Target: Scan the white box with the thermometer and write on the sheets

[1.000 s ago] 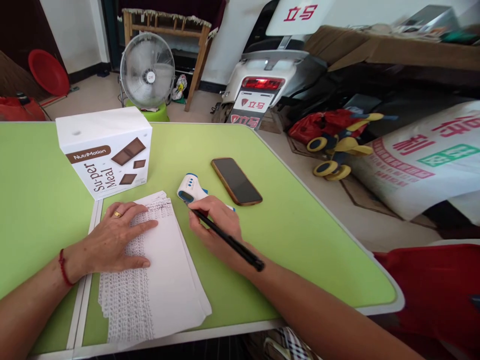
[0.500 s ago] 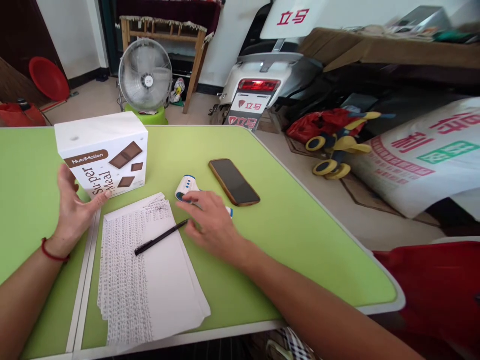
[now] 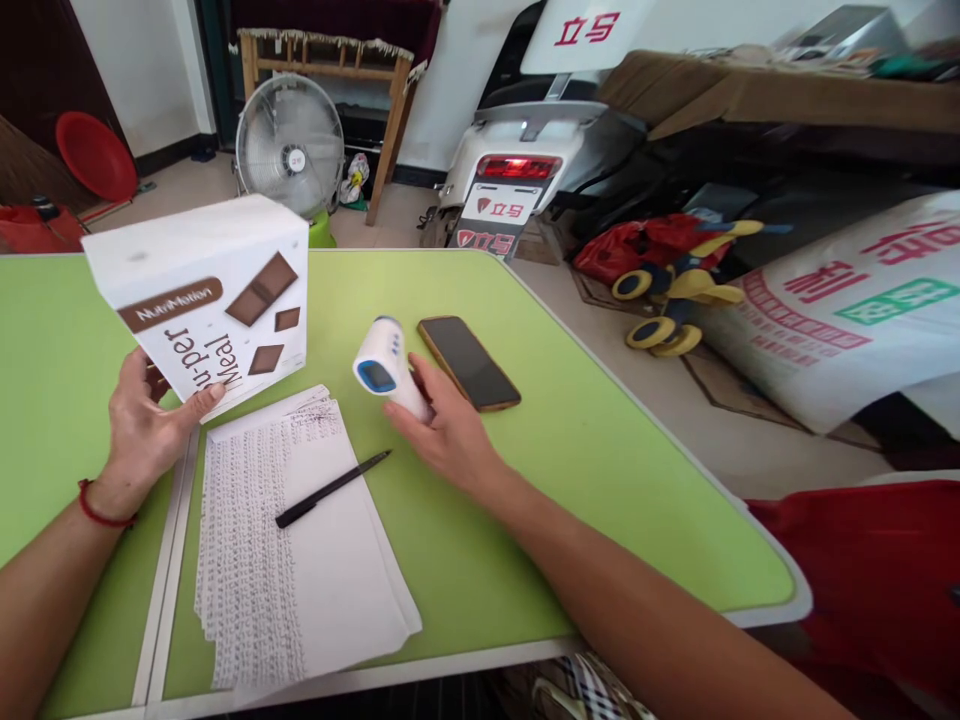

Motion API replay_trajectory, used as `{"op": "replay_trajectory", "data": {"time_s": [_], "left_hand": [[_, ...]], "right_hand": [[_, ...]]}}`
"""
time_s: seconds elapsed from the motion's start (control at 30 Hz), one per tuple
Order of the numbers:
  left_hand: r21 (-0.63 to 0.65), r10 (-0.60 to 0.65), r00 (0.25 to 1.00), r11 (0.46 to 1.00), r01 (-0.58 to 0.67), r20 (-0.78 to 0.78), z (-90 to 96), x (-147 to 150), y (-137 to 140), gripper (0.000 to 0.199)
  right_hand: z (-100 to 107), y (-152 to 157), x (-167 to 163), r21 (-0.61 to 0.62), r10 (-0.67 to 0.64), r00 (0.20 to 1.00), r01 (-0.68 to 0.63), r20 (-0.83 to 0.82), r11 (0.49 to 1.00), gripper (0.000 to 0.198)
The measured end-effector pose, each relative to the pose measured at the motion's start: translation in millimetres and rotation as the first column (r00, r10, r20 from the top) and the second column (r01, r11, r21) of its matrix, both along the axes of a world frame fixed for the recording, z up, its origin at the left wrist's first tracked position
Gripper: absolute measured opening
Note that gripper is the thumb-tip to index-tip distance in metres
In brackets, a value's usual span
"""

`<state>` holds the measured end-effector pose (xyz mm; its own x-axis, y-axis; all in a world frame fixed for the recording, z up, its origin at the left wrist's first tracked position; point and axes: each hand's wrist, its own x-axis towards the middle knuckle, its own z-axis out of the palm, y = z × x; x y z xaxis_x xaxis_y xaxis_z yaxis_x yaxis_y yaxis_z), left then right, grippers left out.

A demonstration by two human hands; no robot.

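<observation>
My left hand (image 3: 154, 415) grips the lower left edge of a white NutriMotion box (image 3: 202, 310), its thumb on the printed front and its fingers partly hidden behind. The box tilts slightly toward me. In my right hand (image 3: 450, 425) is a white and blue infrared thermometer (image 3: 386, 365), held by its handle with the small screen facing me. A stack of handwritten paper sheets (image 3: 337, 590) lies between my arms. Across the sheets rests a black pen (image 3: 332, 489), its tip past their right edge. Just beyond my right hand lies a phone (image 3: 470, 362) with a dark screen.
The green table (image 3: 600, 500) has a pale rim and a seam at left. Beyond it stand a fan (image 3: 291, 145) and a white scooter (image 3: 517, 160). At right are a yellow and blue ride-on toy (image 3: 675, 300), a large white sack (image 3: 847, 310) and a red cloth-like surface (image 3: 870, 580).
My right hand has taken hold of the thermometer and raised it upright from the table. My left hand has lifted and tilted the box nearer. The pen has shifted slightly to the right.
</observation>
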<state>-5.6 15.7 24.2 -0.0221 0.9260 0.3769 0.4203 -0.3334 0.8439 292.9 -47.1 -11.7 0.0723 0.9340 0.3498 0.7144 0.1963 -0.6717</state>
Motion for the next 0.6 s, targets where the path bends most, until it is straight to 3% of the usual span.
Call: {"op": "replay_trajectory", "data": {"time_s": [0.1,0.17,0.27,0.43,0.6], "left_hand": [[-0.007,-0.155,0.985,0.988,0.156,0.074,8.1,7.2,-12.0,0.048],[-0.091,-0.214,0.973,0.971,0.222,0.091,9.3,12.5,-18.8,0.048],[-0.215,-0.262,0.962,0.938,0.273,0.076,6.6,19.2,-24.8,0.054],[-0.259,-0.292,0.956,0.924,0.281,-0.006,3.9,21.3,-23.2,0.059],[-0.262,-0.325,0.944,0.917,0.302,-0.051,5.1,19.2,-18.7,0.055]], "right_hand": [[12.5,-18.9,-15.7,0.115,0.205,0.888,-0.173,-0.411,0.978,0.036],[18.9,-32.2,-26.7,0.101,0.364,0.757,-0.372,-0.543,0.923,0.033],[21.6,-44.0,-39.4,0.029,0.404,0.629,-0.519,-0.664,0.855,0.034],[18.1,-41.8,-49.0,-0.051,0.359,0.618,-0.544,-0.7,0.837,0.028],[19.3,-38.8,-52.8,-0.044,0.387,0.6,-0.577,-0.701,0.815,0.025]]}}
